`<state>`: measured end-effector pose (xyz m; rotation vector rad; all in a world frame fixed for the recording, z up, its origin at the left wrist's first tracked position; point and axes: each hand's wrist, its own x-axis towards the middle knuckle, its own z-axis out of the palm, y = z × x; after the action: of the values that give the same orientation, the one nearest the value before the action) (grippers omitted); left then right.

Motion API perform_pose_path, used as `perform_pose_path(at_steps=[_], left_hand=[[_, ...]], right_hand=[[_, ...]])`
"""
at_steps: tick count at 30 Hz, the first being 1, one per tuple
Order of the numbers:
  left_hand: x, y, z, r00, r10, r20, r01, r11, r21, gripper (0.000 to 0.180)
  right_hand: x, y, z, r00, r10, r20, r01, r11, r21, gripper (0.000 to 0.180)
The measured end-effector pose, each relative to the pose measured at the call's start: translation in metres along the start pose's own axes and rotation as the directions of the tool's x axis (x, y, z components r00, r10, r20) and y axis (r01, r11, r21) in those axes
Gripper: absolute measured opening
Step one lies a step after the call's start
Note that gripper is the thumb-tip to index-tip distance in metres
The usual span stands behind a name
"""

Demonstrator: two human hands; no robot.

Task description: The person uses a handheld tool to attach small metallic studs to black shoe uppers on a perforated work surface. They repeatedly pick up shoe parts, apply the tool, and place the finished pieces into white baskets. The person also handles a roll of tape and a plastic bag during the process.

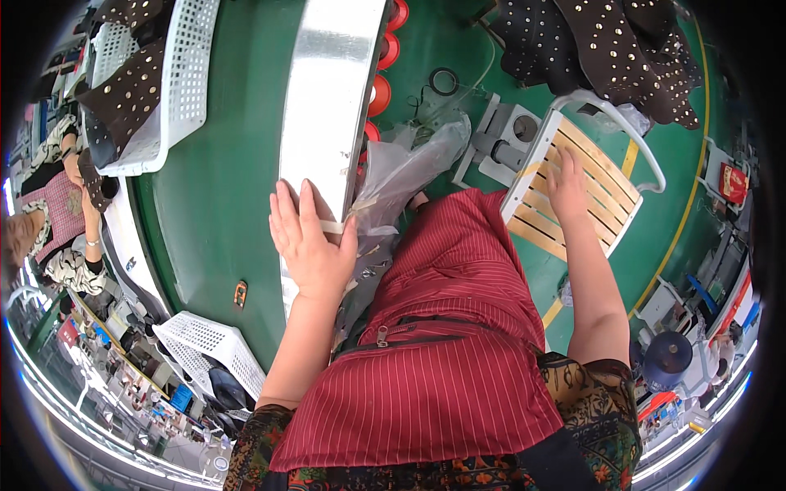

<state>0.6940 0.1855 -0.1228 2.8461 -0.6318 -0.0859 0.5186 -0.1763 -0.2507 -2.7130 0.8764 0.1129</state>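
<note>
Green table (221, 164), red-striped apron (442, 360), studded fabric (606, 41)

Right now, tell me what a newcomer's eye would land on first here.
First the red striped apron filling the lower middle, worn by the person. Then the left hand lying flat on the edge of the shiny metal strip along the green table, and the right hand resting on the wooden slatted chair seat. Dark studded fabric is piled at upper right.

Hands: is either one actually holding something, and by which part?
Neither grips anything. The left hand lies flat on the metal table edge, thumb beside a clear plastic bag. The right hand rests flat on the chair slats.
</note>
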Motion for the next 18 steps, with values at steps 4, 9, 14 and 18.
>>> perform_pose_path(at_steps=[4, 9, 14, 18], left_hand=[[0.003, 0.003, -0.003, 1.0, 0.004, 0.014, -0.004, 1.0, -0.003, 0.081], [0.0, 0.002, -0.004, 1.0, -0.013, 0.022, 0.014, 0.999, -0.029, 0.077], [-0.007, 0.008, 0.002, 0.985, 0.023, -0.169, -0.028, 0.999, -0.03, 0.067], [0.02, 0.108, 0.047, 0.875, 0.434, 0.215, -0.09, 0.581, -0.809, 0.033]], right_hand=[[0.041, 0.01, 0.03, 0.968, -0.249, 0.014, 0.249, 0.964, -0.088, 0.049], [0.064, 0.023, 0.034, 0.932, -0.361, -0.014, 0.359, 0.93, -0.081, 0.051], [0.067, 0.029, 0.036, 0.929, -0.37, -0.001, 0.369, 0.928, -0.056, 0.05], [0.074, 0.027, 0.035, 0.905, -0.426, -0.01, 0.425, 0.904, -0.045, 0.048]])
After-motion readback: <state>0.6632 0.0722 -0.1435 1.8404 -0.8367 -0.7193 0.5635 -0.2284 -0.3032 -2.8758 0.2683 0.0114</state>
